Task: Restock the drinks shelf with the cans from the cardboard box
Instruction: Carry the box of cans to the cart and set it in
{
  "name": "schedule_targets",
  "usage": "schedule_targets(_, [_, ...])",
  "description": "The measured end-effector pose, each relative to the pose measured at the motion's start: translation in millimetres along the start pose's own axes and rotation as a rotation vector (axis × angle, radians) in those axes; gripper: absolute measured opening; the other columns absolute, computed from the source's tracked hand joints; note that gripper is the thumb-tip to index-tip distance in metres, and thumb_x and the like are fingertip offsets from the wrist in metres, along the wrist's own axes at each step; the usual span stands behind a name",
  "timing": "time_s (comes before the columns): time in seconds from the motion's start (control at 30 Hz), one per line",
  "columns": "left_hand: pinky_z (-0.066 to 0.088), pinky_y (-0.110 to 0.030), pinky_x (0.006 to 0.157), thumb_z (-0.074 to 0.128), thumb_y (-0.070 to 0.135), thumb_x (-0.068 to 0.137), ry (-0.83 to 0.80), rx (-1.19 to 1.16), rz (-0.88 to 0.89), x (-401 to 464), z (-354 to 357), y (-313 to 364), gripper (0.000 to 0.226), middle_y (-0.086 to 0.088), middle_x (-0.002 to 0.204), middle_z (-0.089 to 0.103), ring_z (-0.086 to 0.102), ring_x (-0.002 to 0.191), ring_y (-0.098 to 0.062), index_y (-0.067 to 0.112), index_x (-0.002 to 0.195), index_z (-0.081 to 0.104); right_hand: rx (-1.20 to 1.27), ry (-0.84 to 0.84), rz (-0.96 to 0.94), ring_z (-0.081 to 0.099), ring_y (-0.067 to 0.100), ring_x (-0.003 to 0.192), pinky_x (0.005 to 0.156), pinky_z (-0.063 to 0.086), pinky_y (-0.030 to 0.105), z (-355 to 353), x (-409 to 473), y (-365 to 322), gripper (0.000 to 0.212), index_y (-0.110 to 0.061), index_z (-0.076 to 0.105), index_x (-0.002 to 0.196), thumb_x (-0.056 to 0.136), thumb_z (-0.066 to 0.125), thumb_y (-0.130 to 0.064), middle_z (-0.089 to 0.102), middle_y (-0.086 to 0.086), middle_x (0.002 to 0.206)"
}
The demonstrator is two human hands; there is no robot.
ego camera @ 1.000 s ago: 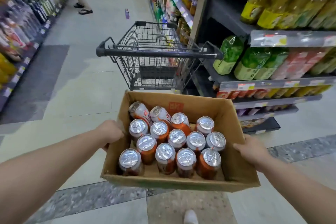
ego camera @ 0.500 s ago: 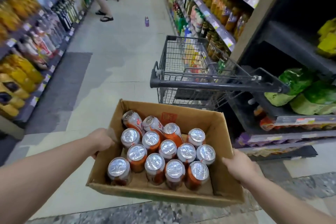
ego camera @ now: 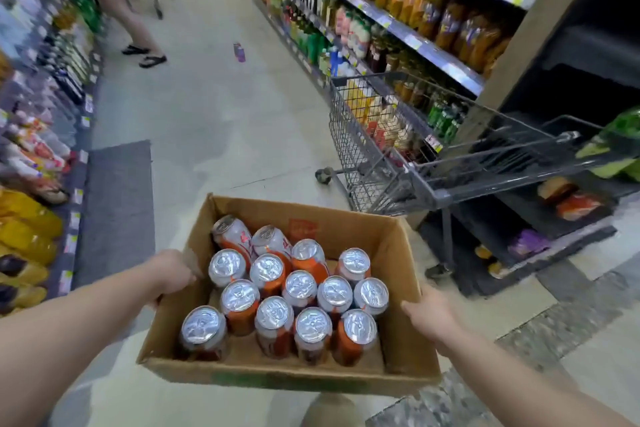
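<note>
Here we carry the cardboard box (ego camera: 398,253) between both hands: the left hand (ego camera: 173,276) is closed over its left wall and the right hand (ego camera: 431,317) over its right wall. Over the last second our view has swung away from the shelving, which now lies beyond the right hand, and the shopping cart (ego camera: 398,156) has slid from straight ahead of the hands to ahead and right of them. We judge that we are turning with the load, and restocking has not begun. The cans (ego camera: 298,291), silver-topped with orange and white sides, stand packed between the hands; two at the far side lean.
</note>
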State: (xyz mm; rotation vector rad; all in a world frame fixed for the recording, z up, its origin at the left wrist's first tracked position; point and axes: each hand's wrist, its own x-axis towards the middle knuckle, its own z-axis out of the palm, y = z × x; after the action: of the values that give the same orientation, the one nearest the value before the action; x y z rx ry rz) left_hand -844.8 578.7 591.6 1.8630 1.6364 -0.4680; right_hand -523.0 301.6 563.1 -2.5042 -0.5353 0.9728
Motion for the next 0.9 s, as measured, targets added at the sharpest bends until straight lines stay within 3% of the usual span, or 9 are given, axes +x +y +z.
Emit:
schedule_targets(0.1, [0.055, -0.042, 0.085, 0.063, 0.020, 0.090, 0.007, 0.060, 0.021, 37.5, -40.1, -23.7, 0.027, -0.018, 0.108, 0.070, 0.069, 0.096, -0.034, -0.001, 0.108, 0.067, -0.007, 0.002, 0.007, 0.067, 0.032, 0.096, 0.081, 0.055, 0.037, 31.4, 8.4, -48.6, 0.025, -0.016, 0.066, 0.112, 0.088, 0.063, -0.019, 0.071, 0.013, 0.103])
schedule_targets(0.23, [0.056, -0.044, 0.084, 0.067, 0.018, 0.086, 0.042, 0.027, 0.000, 91.6, -92.7, -45.9, 0.026, -0.019, 0.104, 0.070, 0.069, 0.092, -0.034, 0.000, 0.104, 0.068, 0.011, -0.002, -0.002, 0.068, 0.031, 0.094, 0.083, 0.056, 0.040, 62.1, 37.2, -118.4, 0.024, -0.018, 0.067, 0.110, 0.086, 0.063, -0.019, 0.072, 0.012, 0.101])
schedule_targets(0.33, [0.055, -0.038, 0.086, 0.066, 0.021, 0.087, 0.061, 0.056, -0.001, 125.9, -137.0, -52.2, 0.026, -0.015, 0.107, 0.071, 0.068, 0.096, -0.030, 0.004, 0.106, 0.069, 0.038, -0.011, -0.005, 0.068, 0.031, 0.095, 0.085, 0.056, 0.043, 76.6, 65.0, -174.3, 0.024, -0.015, 0.065, 0.110, 0.086, 0.063, -0.017, 0.072, 0.012, 0.103])
schedule_targets(0.47, [0.058, -0.043, 0.054, 0.069, 0.013, 0.085, 0.076, -0.043, -0.019, 176.7, -208.0, -45.5, 0.021, -0.023, 0.095, 0.070, 0.070, 0.078, -0.038, -0.002, 0.100, 0.067, 0.018, 0.042, -0.038, 0.067, 0.028, 0.089, 0.077, 0.056, 0.037, 81.6, 98.5, -250.5, 0.020, -0.015, 0.067, 0.103, 0.083, 0.063, -0.015, 0.071, 0.009, 0.096])
schedule_targets(0.53, [0.058, -0.044, 0.054, 0.070, 0.010, 0.083, 0.065, -0.047, 0.003, 205.7, -247.6, -33.2, 0.022, -0.023, 0.094, 0.069, 0.070, 0.077, -0.038, -0.003, 0.101, 0.067, -0.007, 0.072, -0.045, 0.066, 0.024, 0.081, 0.062, 0.050, 0.029, 77.1, 111.2, -285.9, 0.015, -0.018, 0.067, 0.096, 0.081, 0.063, -0.019, 0.070, 0.003, 0.087])
schedule_targets(0.63, [0.055, -0.038, 0.047, 0.068, 0.010, 0.085, 0.049, -0.006, 0.059, 249.7, -307.1, -4.5, 0.018, -0.021, 0.089, 0.069, 0.070, 0.073, -0.036, -0.001, 0.100, 0.067, -0.020, 0.133, -0.026, 0.065, 0.022, 0.078, 0.059, 0.046, 0.026, 62.6, 132.4, -339.2, 0.010, -0.020, 0.064, 0.091, 0.082, 0.064, -0.024, 0.068, 0.000, 0.086])
schedule_targets(0.67, [0.056, -0.038, 0.047, 0.067, 0.010, 0.087, 0.045, 0.011, 0.079, 264.3, -325.3, 6.9, 0.017, -0.021, 0.089, 0.069, 0.070, 0.072, -0.036, -0.001, 0.100, 0.067, -0.010, 0.153, -0.017, 0.066, 0.022, 0.077, 0.059, 0.048, 0.027, 57.0, 138.7, -355.5, 0.009, -0.020, 0.065, 0.091, 0.083, 0.064, -0.024, 0.069, 0.000, 0.086])
schedule_targets(0.77, [0.059, -0.054, 0.068, 0.064, 0.006, 0.089, 0.005, -0.012, 0.159, 306.7, -380.6, 49.5, 0.017, -0.025, 0.093, 0.070, 0.071, 0.078, -0.040, -0.003, 0.103, 0.065, 0.059, 0.217, 0.008, 0.069, 0.025, 0.082, 0.073, 0.058, 0.037, 35.3, 155.3, -399.3, 0.015, -0.016, 0.070, 0.094, 0.081, 0.066, -0.023, 0.073, 0.005, 0.090])
schedule_targets(0.9, [0.057, -0.061, 0.071, 0.066, 0.004, 0.088, -0.003, -0.021, 0.270, 346.8, -445.3, 126.6, 0.019, -0.027, 0.097, 0.068, 0.069, 0.081, -0.044, -0.003, 0.105, 0.060, 0.131, 0.302, 0.056, 0.070, 0.030, 0.087, 0.079, 0.059, 0.046, -3.8, 168.8, -439.4, 0.020, -0.010, 0.070, 0.097, 0.079, 0.070, -0.020, 0.073, 0.011, 0.094])
